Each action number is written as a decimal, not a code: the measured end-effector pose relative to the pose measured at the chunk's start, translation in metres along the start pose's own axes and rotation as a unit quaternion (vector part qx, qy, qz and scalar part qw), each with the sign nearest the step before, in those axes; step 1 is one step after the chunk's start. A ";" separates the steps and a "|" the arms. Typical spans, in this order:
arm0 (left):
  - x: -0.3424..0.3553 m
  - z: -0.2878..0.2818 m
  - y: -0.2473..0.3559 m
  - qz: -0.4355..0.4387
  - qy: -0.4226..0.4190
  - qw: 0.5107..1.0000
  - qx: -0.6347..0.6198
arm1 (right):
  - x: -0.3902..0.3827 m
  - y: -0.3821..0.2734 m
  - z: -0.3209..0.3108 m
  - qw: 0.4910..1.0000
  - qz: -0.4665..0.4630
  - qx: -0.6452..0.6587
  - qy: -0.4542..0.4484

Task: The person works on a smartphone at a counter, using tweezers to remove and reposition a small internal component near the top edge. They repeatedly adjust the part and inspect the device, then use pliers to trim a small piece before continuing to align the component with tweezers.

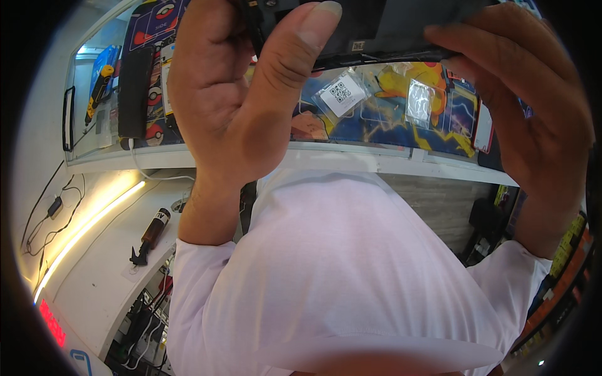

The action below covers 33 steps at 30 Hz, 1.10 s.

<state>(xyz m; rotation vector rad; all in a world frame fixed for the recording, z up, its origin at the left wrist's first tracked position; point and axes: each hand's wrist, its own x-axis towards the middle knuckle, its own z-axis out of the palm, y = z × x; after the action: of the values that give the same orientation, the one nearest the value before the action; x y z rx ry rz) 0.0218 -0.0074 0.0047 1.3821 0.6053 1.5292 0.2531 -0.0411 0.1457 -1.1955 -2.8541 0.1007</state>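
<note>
At the top of the view I hold up a black phone-like panel point(357, 28), partly cut off by the upper edge. A small square code label sits on its dark face, and its near rim shows thin black edging. My left hand point(232, 106) grips the panel's left side, the thumb pressed over its face and the other fingers curled behind. On the right, my right hand point(533, 94) pinches near the panel's edge with its fingertips. Below it, on a colourful printed mat point(376, 128), lie a clear bag with a white code label point(340, 93) and a clear packet point(421, 103).
A yellow-and-black tool point(99, 94) and a long black flat case point(133, 94) lie left on the glass-topped counter. A red-edged phone point(483, 128) lies right. Lower left, a dark applicator tube point(152, 235) rests on a white shelf beside a lit strip point(94, 229).
</note>
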 end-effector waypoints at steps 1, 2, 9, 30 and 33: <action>0.000 0.003 0.003 -0.013 0.004 1.000 0.000 | 0.000 0.001 -0.001 1.000 0.002 0.003 -0.004; 0.004 0.008 0.019 -0.027 -0.004 1.000 0.007 | 0.000 0.001 -0.001 1.000 0.005 0.005 -0.006; 0.000 0.002 -0.002 0.047 -0.012 0.999 0.014 | 0.004 0.002 -0.003 1.000 0.009 0.018 -0.022; 0.005 -0.004 0.000 -0.008 0.013 1.000 0.021 | 0.005 0.005 -0.003 1.000 0.013 0.018 -0.018; 0.006 -0.003 -0.001 0.003 0.016 1.000 0.005 | 0.002 0.005 -0.004 1.000 0.015 0.014 -0.008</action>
<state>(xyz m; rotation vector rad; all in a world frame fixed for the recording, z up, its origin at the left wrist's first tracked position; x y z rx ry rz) 0.0202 -0.0007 0.0059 1.3697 0.6291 1.5565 0.2556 -0.0358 0.1489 -1.2385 -2.8395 0.1513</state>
